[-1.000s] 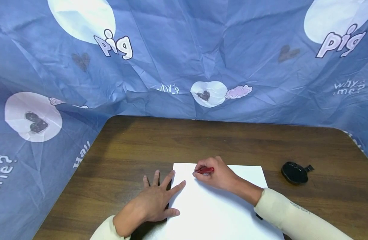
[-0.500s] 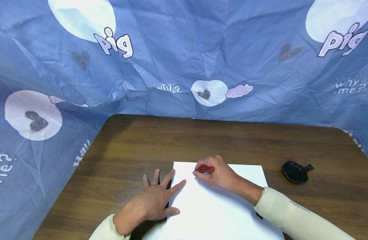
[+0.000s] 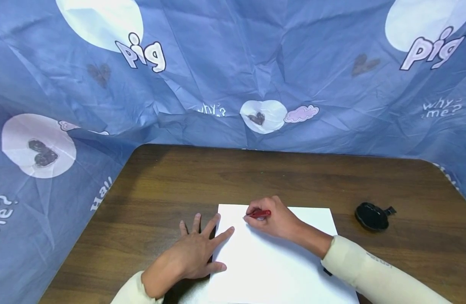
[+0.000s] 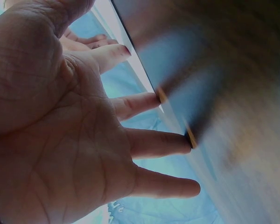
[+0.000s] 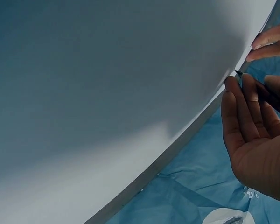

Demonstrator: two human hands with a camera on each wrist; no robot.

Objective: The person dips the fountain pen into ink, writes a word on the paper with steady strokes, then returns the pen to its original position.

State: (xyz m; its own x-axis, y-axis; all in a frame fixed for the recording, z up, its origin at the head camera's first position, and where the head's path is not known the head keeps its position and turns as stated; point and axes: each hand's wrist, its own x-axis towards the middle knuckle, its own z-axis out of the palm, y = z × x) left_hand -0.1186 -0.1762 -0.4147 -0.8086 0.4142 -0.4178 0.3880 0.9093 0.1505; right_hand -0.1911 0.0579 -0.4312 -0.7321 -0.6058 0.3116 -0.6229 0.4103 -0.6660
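In the head view my right hand [image 3: 274, 217] pinches a red pen [image 3: 264, 213], its tip at the upper left part of a white sheet of paper [image 3: 278, 266]. The right wrist view shows that pen [image 5: 270, 97] dark in shadow, tip close to the paper's surface. My left hand [image 3: 195, 255] lies spread at the paper's left edge, with index finger and thumb over the sheet and the other fingers reaching toward the wood. From the left wrist, the palm [image 4: 70, 126] shows with straight, parted fingers. No marks show on the visible paper.
A small black dish-like object [image 3: 372, 216] with a short tab stands right of the paper on the brown wooden table [image 3: 187, 177]. A blue printed cloth [image 3: 202, 71] hangs behind and to the left of the table.
The head view has shifted very slightly. Both hands, the pen and the paper keep nearly the same positions.
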